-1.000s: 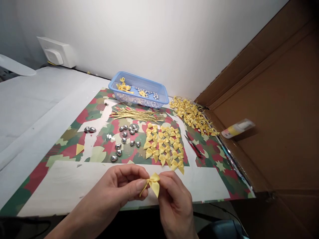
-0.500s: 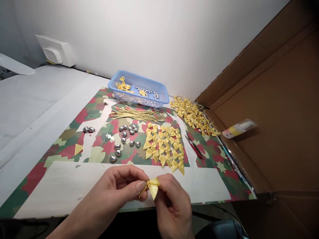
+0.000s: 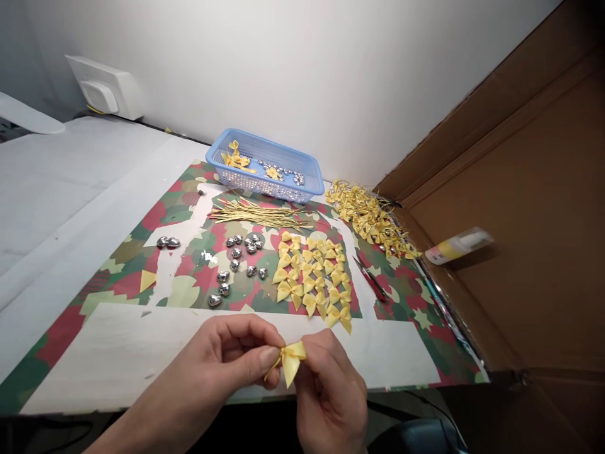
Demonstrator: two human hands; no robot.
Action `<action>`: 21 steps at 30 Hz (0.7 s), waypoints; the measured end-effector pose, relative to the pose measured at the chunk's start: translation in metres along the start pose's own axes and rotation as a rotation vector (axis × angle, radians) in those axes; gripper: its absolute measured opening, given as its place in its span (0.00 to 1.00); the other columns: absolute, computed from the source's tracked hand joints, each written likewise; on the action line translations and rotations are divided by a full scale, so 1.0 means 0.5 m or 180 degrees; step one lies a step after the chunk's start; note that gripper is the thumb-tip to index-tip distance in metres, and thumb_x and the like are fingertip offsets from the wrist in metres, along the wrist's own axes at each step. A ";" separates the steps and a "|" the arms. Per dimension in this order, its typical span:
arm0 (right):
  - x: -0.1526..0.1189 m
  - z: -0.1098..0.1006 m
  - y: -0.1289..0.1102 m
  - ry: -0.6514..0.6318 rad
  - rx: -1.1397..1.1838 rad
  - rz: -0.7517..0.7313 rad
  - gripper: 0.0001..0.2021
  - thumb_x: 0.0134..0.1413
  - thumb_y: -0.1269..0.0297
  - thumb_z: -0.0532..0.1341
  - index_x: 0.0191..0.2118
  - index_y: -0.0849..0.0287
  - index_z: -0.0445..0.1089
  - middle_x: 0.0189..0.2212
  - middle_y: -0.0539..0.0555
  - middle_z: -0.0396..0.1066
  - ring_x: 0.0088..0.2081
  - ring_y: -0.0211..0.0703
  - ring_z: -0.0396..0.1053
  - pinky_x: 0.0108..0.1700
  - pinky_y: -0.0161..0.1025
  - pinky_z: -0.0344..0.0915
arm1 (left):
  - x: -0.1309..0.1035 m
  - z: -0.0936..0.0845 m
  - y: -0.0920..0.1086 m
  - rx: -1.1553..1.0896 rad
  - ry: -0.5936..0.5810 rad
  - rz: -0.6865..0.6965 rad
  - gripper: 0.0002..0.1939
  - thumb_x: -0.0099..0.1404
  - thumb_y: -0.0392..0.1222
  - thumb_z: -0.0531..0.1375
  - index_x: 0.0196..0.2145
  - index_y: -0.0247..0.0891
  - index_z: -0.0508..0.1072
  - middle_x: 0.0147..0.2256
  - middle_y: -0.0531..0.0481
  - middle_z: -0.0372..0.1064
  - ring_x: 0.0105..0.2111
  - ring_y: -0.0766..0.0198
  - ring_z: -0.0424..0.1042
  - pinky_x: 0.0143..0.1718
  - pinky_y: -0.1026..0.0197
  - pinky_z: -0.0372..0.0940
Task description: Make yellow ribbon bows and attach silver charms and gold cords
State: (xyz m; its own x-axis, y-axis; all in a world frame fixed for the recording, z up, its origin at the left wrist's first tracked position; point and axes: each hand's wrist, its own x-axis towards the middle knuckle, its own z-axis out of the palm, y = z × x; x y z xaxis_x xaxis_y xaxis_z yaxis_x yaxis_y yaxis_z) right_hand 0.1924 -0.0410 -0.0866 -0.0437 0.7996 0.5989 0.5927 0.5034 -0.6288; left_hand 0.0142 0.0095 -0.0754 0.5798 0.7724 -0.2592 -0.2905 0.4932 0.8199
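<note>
A yellow ribbon bow (image 3: 292,362) is between my two hands near the table's front edge. My left hand (image 3: 236,362) pinches its left side between thumb and index finger. On the other side, my right hand (image 3: 331,384) has its curled fingers closed at the bow's right loop. Beyond them, yellow bows (image 3: 314,277) lie in three columns. Several silver heart-shaped beads (image 3: 223,277) are scattered left of these columns. Thin gold ties (image 3: 258,214) lie in a bundle behind. Whether my fingers also hold a tie or bead is hidden.
A blue basket (image 3: 269,188) with bows and silver beads stands at the back. Right of it is a heap of yellow bows with ties (image 3: 366,211). Red-handled scissors (image 3: 373,282) lie right of the columns. A bottle (image 3: 458,246) is by the cardboard wall (image 3: 529,189).
The bow has turned slightly between my fingers and more of its front shows. My hands have otherwise barely moved, and the camera view has shifted a little.
</note>
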 end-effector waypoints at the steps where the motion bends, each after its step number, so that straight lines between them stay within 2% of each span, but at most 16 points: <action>1: 0.000 0.000 0.000 -0.0009 0.0004 0.0003 0.13 0.60 0.84 0.56 0.38 0.59 0.70 0.28 0.52 0.67 0.31 0.40 0.66 0.31 0.34 0.63 | -0.001 0.000 0.000 0.0003 -0.0013 0.0004 0.05 0.66 0.42 0.69 0.33 0.40 0.82 0.28 0.54 0.78 0.30 0.69 0.74 0.35 0.71 0.68; 13: 0.009 -0.001 0.003 -0.0171 0.0225 0.0055 0.15 0.60 0.84 0.55 0.39 0.58 0.71 0.31 0.53 0.68 0.32 0.40 0.68 0.32 0.35 0.65 | 0.001 0.013 0.010 -0.0299 0.0072 0.0008 0.06 0.63 0.42 0.72 0.32 0.39 0.81 0.26 0.53 0.78 0.29 0.67 0.74 0.33 0.69 0.68; 21: 0.018 0.003 0.000 -0.0093 0.0284 -0.0009 0.16 0.60 0.84 0.53 0.40 0.56 0.72 0.31 0.52 0.68 0.30 0.39 0.68 0.31 0.33 0.66 | 0.000 0.013 0.010 -0.0444 0.0068 -0.0017 0.06 0.62 0.41 0.73 0.32 0.39 0.81 0.26 0.53 0.76 0.29 0.68 0.73 0.33 0.69 0.68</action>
State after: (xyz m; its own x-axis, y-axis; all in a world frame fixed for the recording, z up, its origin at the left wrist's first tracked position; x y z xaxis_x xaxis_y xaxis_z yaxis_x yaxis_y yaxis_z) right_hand 0.1907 -0.0332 -0.0820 -0.0695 0.8066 0.5870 0.5185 0.5319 -0.6695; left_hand 0.0176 0.0092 -0.0682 0.5657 0.7773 -0.2754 -0.3913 0.5470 0.7401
